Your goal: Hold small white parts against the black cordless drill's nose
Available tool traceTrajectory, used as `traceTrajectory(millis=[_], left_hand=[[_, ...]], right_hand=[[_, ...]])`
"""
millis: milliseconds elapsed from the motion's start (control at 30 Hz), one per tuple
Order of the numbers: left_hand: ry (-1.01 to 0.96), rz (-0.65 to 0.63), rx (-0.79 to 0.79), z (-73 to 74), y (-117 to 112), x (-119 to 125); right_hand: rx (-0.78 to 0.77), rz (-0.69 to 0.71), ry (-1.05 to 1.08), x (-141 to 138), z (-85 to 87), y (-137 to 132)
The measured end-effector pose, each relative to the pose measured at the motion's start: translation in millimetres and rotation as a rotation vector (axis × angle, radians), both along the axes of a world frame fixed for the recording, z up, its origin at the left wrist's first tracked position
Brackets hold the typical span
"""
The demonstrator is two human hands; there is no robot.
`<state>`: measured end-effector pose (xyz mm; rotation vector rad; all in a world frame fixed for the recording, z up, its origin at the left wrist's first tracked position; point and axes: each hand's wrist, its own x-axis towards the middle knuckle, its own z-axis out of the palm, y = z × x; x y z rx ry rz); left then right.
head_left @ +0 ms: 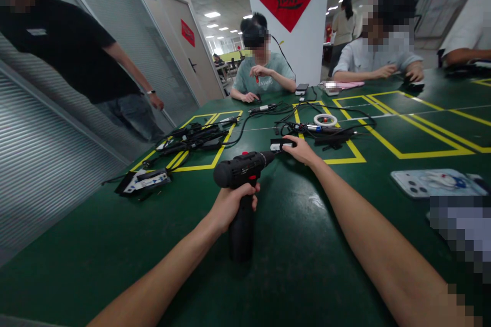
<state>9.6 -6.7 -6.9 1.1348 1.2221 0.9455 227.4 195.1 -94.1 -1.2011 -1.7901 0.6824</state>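
Head camera shows your left hand [235, 204] wrapped around the black power drill [240, 171] and your right hand [302, 151] pinching a small black-and-white piece [279, 146] just by the drill's nose [266, 158], so you'd likely do best bracing that piece firmly and aiming squarely.

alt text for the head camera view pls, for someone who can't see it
A person's left hand grips a black drill, its tip pointing at a small black-and-white piece held in the right hand. Cables lie farther back on the green table, a phone lies at right, and people sit beyond.
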Motion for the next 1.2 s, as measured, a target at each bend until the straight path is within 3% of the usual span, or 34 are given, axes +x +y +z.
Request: traceTrajectory(millis=[467, 1200], left_hand=[[-0.021, 0.022, -0.018, 5.8, -1.5, 3.3], [-0.038, 0.024, -0.002, 0.7, 0.4, 1.7]], right_hand=[[0.008, 0.007, 0.011, -0.6, 1.1, -1.5], [0.000, 0.013, 0.015, 0.6, -2.0, 1.1]])
